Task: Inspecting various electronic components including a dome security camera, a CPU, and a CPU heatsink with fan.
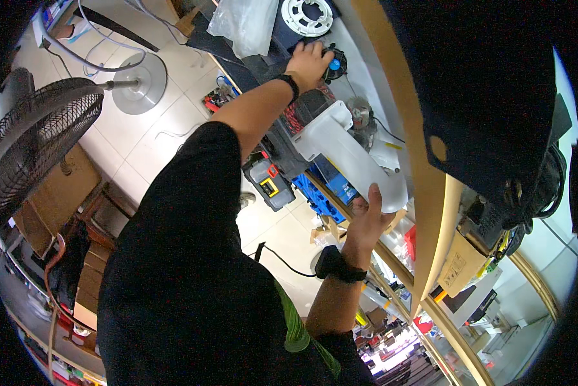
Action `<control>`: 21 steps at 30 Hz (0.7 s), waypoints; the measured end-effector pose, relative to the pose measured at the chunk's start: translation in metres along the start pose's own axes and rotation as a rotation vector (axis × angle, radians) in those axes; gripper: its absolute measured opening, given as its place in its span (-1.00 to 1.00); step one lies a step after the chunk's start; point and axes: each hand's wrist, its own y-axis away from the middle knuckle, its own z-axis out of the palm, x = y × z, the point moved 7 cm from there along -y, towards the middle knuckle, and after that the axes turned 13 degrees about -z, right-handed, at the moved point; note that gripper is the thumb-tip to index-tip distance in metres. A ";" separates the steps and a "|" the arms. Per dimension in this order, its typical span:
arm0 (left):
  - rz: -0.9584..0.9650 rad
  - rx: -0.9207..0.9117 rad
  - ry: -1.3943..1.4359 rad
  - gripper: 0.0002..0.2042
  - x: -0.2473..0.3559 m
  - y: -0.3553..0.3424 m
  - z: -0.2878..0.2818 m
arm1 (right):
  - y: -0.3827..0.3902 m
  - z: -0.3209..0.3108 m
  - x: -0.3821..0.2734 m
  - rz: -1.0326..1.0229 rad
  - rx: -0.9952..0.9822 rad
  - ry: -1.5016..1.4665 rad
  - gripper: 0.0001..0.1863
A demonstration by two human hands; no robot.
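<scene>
My left hand point(307, 65) reaches out at the upper middle, wearing a black wristband. Its curled fingers are at a round black part with a blue centre point(335, 64), gripping its near side. Lower down, a long, hollow-looking white plastic housing point(350, 151) lies slanted across the bench. My right hand point(368, 222), with a dark watch on its wrist, is closed around the housing's lower end, thumb along its side. A clear, round motor-like part point(362, 119) with a cable rests beside the housing's upper end.
A white ring-shaped part point(307, 16) and a clear plastic bag point(244, 26) lie at the far end. Below the bench edge are a grey toolbox point(270, 180) and a blue crate point(318, 196). A standing fan point(41, 135) is at left; a wooden beam point(424, 148) borders the right.
</scene>
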 end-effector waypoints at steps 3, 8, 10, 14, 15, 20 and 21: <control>0.046 0.183 0.130 -0.45 -0.008 0.019 -0.010 | 0.004 0.016 -0.013 0.180 0.007 -0.116 -0.49; 0.043 -0.001 0.543 -0.36 -0.038 0.056 0.104 | -0.006 0.029 -0.018 0.157 -0.060 -0.044 -0.49; -0.126 -0.170 0.908 -0.33 -0.062 0.072 0.131 | -0.009 0.029 -0.024 0.115 -0.076 -0.030 -0.49; -0.017 0.109 0.660 -0.24 -0.071 0.109 0.013 | -0.014 0.021 -0.030 0.074 -0.085 0.018 -0.50; -0.054 0.181 0.773 -0.23 -0.075 0.120 -0.037 | -0.014 0.022 -0.033 0.059 -0.098 0.019 -0.49; -0.054 0.380 1.097 -0.20 -0.096 0.184 -0.134 | -0.030 0.032 -0.015 0.067 -0.137 -0.101 -0.61; -0.054 0.287 0.964 -0.18 -0.094 0.195 -0.144 | -0.035 0.037 -0.002 0.131 -0.122 -0.137 -0.65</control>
